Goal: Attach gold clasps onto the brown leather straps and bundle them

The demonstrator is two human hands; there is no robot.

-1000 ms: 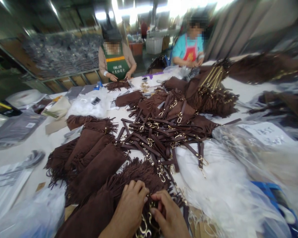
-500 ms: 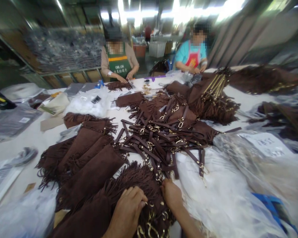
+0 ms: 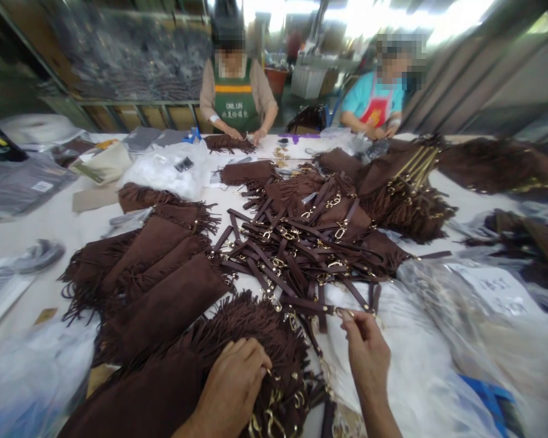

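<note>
Along the near right side of the strap pile (image 3: 296, 246), the right hand (image 3: 369, 356) has thumb and forefinger together on a gold clasp (image 3: 339, 311), which is at the end of one dark brown strap (image 3: 307, 303). This strap lies at the near edge of the strap pile. Closer to the wearer than the strap pile, the left hand (image 3: 237, 377) rests on a fringed brown bundle (image 3: 251, 319); its fingertips are beside gold fittings (image 3: 274, 420), but I cannot tell if they are closed on one. To the left of the strap pile, several brown fringed pieces (image 3: 164, 298) lie overlapped. To its near right there is white plastic wrapping (image 3: 420, 347), and farther right a white sheet (image 3: 488, 287) with handwriting. Beyond the strap pile, across the table (image 3: 36, 237), a person in a green apron (image 3: 235, 109) has both hands at a small fringed piece (image 3: 228, 143).
</note>
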